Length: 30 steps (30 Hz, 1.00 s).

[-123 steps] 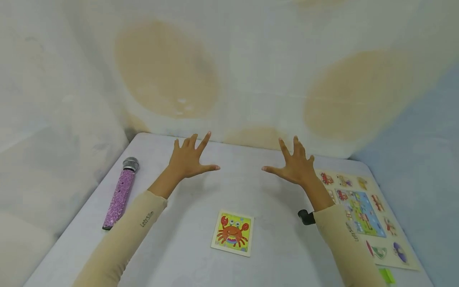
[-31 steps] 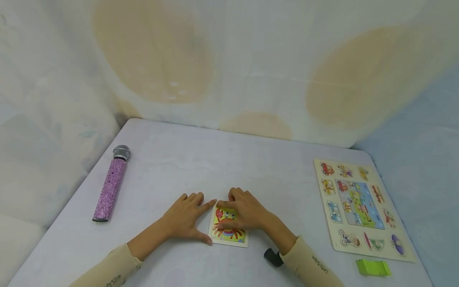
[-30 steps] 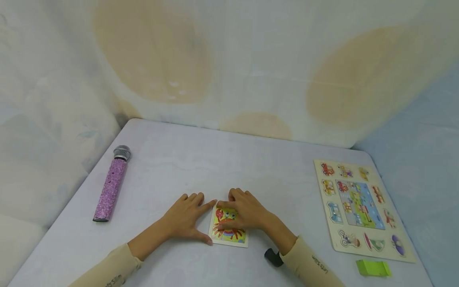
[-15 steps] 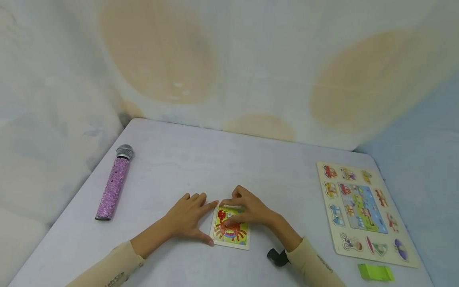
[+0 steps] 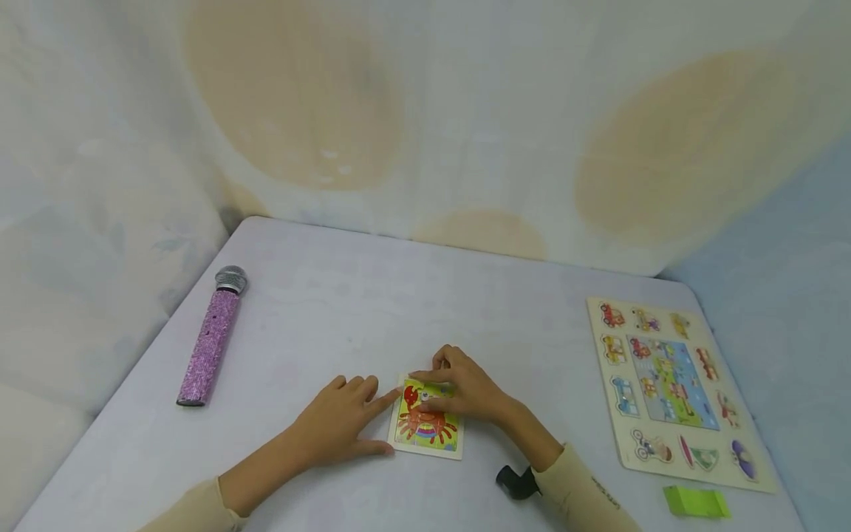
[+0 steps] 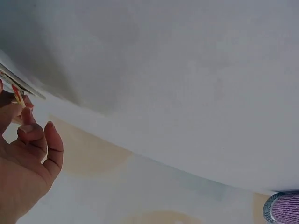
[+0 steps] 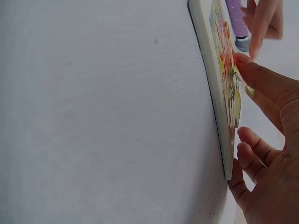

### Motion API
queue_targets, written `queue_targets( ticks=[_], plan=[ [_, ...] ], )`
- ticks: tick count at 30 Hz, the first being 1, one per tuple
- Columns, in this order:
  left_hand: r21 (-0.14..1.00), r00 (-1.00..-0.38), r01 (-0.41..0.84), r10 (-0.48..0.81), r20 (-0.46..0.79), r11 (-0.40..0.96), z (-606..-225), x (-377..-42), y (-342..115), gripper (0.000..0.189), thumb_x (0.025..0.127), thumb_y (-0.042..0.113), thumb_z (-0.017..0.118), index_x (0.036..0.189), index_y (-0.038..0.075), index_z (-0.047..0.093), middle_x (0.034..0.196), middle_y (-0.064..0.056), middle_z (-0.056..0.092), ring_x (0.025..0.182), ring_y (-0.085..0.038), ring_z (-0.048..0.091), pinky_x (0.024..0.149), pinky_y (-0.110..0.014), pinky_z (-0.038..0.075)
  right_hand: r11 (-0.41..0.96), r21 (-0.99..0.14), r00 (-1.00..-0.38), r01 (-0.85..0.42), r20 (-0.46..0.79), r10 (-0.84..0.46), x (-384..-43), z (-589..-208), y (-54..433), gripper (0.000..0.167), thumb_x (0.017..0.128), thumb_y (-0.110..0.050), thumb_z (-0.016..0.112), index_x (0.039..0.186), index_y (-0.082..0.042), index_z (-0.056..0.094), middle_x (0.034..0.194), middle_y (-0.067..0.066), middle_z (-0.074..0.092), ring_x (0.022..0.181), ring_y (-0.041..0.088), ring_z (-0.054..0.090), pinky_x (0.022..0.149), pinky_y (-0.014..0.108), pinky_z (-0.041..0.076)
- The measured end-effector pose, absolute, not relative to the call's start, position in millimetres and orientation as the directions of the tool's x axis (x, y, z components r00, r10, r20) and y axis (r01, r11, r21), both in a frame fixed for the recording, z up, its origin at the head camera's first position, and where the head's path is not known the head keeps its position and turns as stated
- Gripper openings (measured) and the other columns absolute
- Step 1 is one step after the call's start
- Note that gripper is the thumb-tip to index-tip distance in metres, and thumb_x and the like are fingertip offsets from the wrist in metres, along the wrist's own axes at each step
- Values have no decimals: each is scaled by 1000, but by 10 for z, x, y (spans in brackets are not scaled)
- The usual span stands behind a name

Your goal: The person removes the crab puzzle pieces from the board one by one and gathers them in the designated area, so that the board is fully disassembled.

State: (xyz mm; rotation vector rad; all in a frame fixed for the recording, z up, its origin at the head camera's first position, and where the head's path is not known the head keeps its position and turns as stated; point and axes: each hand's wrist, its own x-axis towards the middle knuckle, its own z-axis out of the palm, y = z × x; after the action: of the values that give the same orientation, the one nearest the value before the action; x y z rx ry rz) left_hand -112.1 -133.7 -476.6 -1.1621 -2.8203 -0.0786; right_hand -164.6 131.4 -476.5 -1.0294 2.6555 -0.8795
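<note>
A small crab jigsaw puzzle [image 5: 425,428] lies in its pale wooden tray [image 5: 427,453] near the front middle of the table. My left hand [image 5: 335,421] is spread at the tray's left side, index fingertip by the upper left edge and thumb by the lower left corner. From the right, my right hand [image 5: 473,388] pinches a jigsaw piece [image 5: 432,387] in the upper part of the picture between thumb and index finger. In the right wrist view that piece [image 7: 238,105] tilts up out of the tray; the fingers partly hide it.
A purple glittery microphone [image 5: 211,340] lies at the left. At the right is a wooden vehicle puzzle board [image 5: 678,473], with a bright green block [image 5: 696,502] before it. A black strap-like object [image 5: 515,482] sits at the right wrist. Cloth walls [image 5: 479,111] enclose the table.
Both hands came from above the table down to the crab puzzle. The right fingers have raised a piece that lay flat a second ago. The left hand has shifted slightly down and left.
</note>
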Motion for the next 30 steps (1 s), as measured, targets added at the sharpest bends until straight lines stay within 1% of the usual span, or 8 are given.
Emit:
queue_targets(
  ticks=[2, 5, 10, 16, 22, 25, 27, 30],
  plan=[
    [8, -686, 725, 721, 98, 688, -4779, -1054, -1343, 78, 84, 80, 47, 144, 32, 53, 96, 3, 46, 80, -11, 42, 71, -29, 33, 599, -567, -751, -565, 55, -658, -1646, -4774, 1323, 49, 82, -39, 81, 128, -27, 69, 100, -5, 43, 93, 11, 39, 79, 26, 36],
    [-7, -673, 737, 734, 85, 676, -4817, -1002, -1342, 70, 86, 79, 43, 144, 40, 51, 99, 1, 49, 83, -12, 43, 73, -30, 36, 598, -540, -739, -592, 69, -670, -1646, -4792, 1332, 49, 83, -40, 80, 129, -28, 68, 100, -4, 44, 92, 11, 39, 78, 26, 36],
    [-10, -677, 733, 731, 88, 680, -4858, -991, -1338, 66, 88, 77, 42, 143, 42, 51, 99, 0, 50, 81, -12, 42, 71, -29, 36, 600, -499, -728, -625, 94, -680, -1617, -4819, 1365, 52, 83, -45, 78, 131, -28, 66, 99, -4, 44, 91, 10, 39, 76, 25, 34],
    [18, -679, 732, 729, 81, 681, -4866, -1010, -1334, 65, 89, 75, 45, 144, 41, 51, 97, 1, 48, 78, -11, 41, 68, -28, 35, 617, -456, -725, -642, 100, -681, -1592, -4826, 1387, 55, 82, -52, 76, 132, -31, 65, 100, -5, 45, 90, 9, 38, 75, 25, 34],
    [77, -666, 746, 743, 63, 662, -4848, -1034, -1357, 61, 91, 68, 52, 146, 42, 47, 94, 6, 43, 74, -6, 35, 67, -23, 29, 653, -424, -742, -628, 74, -666, -1590, -4787, 1325, 57, 86, -48, 73, 139, -31, 59, 103, -4, 45, 89, 9, 39, 76, 25, 35],
    [131, -656, 754, 749, 98, 643, -4801, -1062, -1393, 57, 90, 62, 60, 141, 40, 54, 92, 9, 45, 70, -3, 34, 64, -20, 27, 665, -421, -759, -617, 95, -644, -1574, -4788, 1299, 53, 84, -47, 76, 133, -28, 65, 101, -4, 45, 88, 9, 39, 75, 24, 36],
    [154, -666, 745, 734, 130, 649, -4759, -1102, -1412, 56, 87, 61, 64, 137, 35, 60, 91, 10, 45, 67, -2, 33, 62, -18, 27, 665, -417, -764, -620, 126, -633, -1558, -4785, 1272, 49, 83, -47, 78, 126, -26, 70, 99, -4, 45, 87, 9, 39, 74, 23, 36],
    [179, -707, 707, 693, 143, 684, -4726, -1181, -1418, 67, 84, 68, 63, 137, 27, 62, 89, 10, 44, 66, -2, 32, 60, -19, 28, 665, -390, -759, -637, 172, -628, -1537, -4802, 1217, 47, 80, -50, 79, 119, -25, 75, 96, -4, 45, 86, 9, 39, 72, 22, 35]
  ],
)
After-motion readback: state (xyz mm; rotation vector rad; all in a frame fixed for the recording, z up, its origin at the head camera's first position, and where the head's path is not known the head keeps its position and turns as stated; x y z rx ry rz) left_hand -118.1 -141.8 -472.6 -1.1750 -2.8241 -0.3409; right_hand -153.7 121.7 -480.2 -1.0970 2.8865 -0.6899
